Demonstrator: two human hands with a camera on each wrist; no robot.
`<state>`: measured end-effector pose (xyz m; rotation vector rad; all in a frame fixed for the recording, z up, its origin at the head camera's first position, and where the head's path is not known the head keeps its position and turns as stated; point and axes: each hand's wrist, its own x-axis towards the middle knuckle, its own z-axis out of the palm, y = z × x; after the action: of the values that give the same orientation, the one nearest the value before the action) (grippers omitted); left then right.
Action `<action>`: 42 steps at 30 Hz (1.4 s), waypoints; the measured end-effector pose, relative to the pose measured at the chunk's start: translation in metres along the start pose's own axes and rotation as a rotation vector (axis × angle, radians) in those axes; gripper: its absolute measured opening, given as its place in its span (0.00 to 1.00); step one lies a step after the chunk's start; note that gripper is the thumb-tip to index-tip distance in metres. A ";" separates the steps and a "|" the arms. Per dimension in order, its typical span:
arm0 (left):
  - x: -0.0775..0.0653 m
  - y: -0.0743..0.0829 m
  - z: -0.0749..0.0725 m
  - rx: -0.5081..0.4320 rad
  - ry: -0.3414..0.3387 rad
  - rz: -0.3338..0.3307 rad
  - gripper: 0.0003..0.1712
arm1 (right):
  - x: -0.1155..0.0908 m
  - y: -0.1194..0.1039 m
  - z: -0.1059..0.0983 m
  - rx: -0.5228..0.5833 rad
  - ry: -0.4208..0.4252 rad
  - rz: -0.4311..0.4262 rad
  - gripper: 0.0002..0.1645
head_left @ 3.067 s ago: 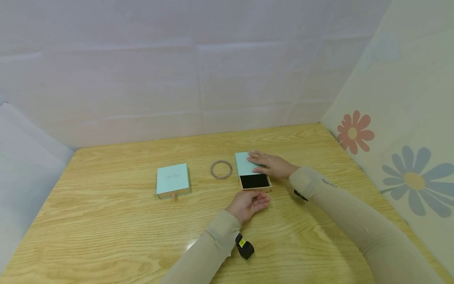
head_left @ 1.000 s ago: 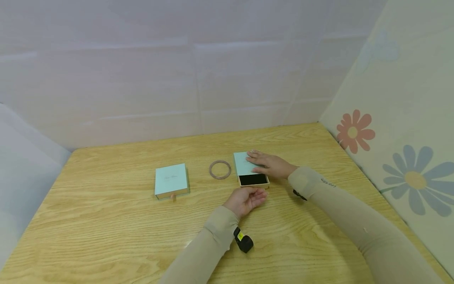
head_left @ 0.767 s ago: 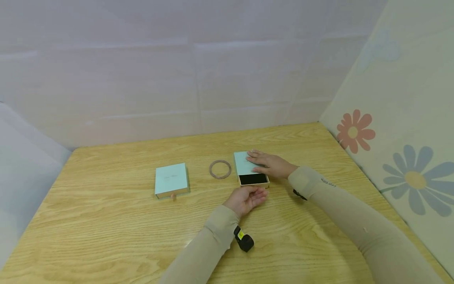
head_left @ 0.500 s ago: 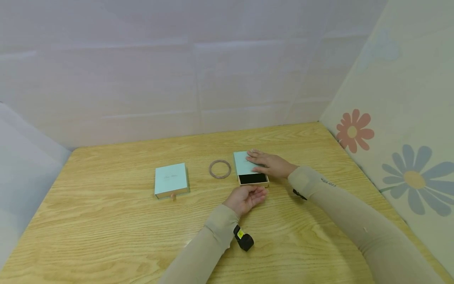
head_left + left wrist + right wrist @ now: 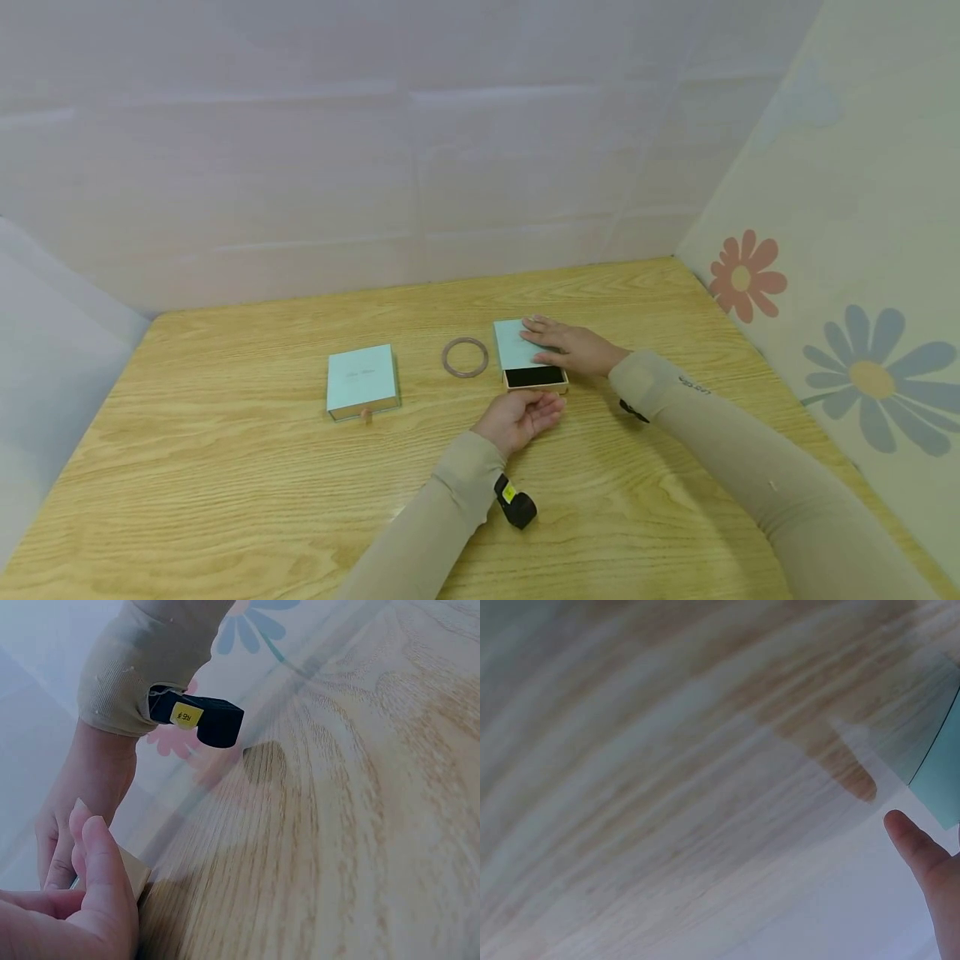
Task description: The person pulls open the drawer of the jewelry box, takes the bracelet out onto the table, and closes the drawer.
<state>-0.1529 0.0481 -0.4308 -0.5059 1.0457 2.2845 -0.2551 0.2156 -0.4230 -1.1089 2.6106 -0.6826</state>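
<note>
In the head view, a pale turquoise drawer box (image 5: 512,346) lies right of centre, its black-lined drawer (image 5: 534,377) partly out at the near side. My right hand (image 5: 576,346) rests spread on top of the box and covers its right part. Against the drawer's front edge, the fingers of my left hand (image 5: 519,421) lie loosely bent, palm up. The left wrist view has my left hand (image 5: 90,911) beside a pale box corner (image 5: 135,874). At the right wrist view's edge, a digit of my right hand (image 5: 922,859) shows near the turquoise box (image 5: 941,772).
Left of the drawer box lies a thin purplish-brown bangle (image 5: 465,375). Farther left sits a second turquoise box (image 5: 362,379), closed, with a small tab (image 5: 367,414) at its front. The wooden table (image 5: 300,500) meets a pale wall (image 5: 300,208) behind and a flower-printed one (image 5: 825,250) to the right.
Over about three seconds the drawer has slid a little farther into its box, my left hand moving forward with it. My right hand stays on the lid. The bangle and second box keep their places.
</note>
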 end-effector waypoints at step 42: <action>0.006 0.005 0.002 -0.036 0.023 0.024 0.14 | 0.001 0.004 0.003 0.005 -0.006 0.012 0.35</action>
<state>-0.1609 0.0489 -0.4296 -0.5377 1.0282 2.3273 -0.2575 0.2164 -0.4275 -1.0919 2.6063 -0.6818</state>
